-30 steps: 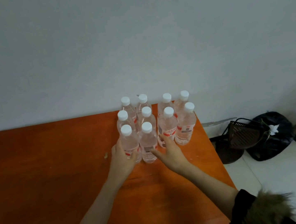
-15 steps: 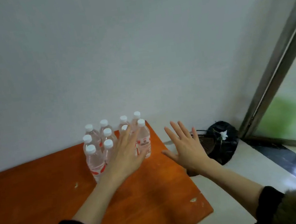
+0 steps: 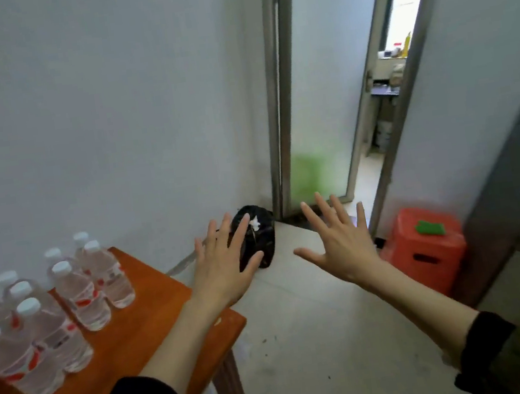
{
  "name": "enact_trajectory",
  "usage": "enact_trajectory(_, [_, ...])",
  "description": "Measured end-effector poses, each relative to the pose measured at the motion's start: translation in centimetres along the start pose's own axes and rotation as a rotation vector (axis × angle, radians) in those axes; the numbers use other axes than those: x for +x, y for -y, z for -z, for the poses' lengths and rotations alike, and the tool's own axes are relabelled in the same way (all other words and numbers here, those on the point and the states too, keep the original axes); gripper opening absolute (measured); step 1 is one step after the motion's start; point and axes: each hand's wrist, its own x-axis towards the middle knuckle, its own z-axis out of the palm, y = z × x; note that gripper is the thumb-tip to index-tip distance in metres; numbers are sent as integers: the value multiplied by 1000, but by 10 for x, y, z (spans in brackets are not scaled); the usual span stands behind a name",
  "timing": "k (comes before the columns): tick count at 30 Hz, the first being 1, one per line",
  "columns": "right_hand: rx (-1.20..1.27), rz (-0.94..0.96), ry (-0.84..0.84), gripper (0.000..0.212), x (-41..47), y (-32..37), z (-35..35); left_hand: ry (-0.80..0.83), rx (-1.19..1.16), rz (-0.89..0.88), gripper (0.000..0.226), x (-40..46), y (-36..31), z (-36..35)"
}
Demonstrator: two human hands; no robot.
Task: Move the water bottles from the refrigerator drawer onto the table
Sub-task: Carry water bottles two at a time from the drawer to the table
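Observation:
Several clear water bottles point(image 3: 80, 296) with white caps and red labels stand upright in a cluster on the orange wooden table point(image 3: 165, 295) at the lower left. My left hand point(image 3: 221, 268) hovers past the table's right edge, fingers spread, holding nothing. My right hand point(image 3: 341, 245) is out over the floor further right, also spread and empty. Both hands are well clear of the bottles. No refrigerator drawer is in view.
A black bag point(image 3: 257, 237) lies on the floor by the wall corner. A red plastic stool point(image 3: 424, 248) with a green item on it stands to the right. A frosted glass door point(image 3: 314, 90) and a narrow open doorway point(image 3: 384, 97) lie ahead.
My view has swung to the right, away from the table. Both hands left the bottles and moved right, opening with fingers spread. The bottles stay on the table.

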Motion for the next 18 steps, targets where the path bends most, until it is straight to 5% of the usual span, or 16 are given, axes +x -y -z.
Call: enact_trajectory(18, [-145,-648,-28,84,-279,-365,77,78,-163,-624,67,29,-437,-110])
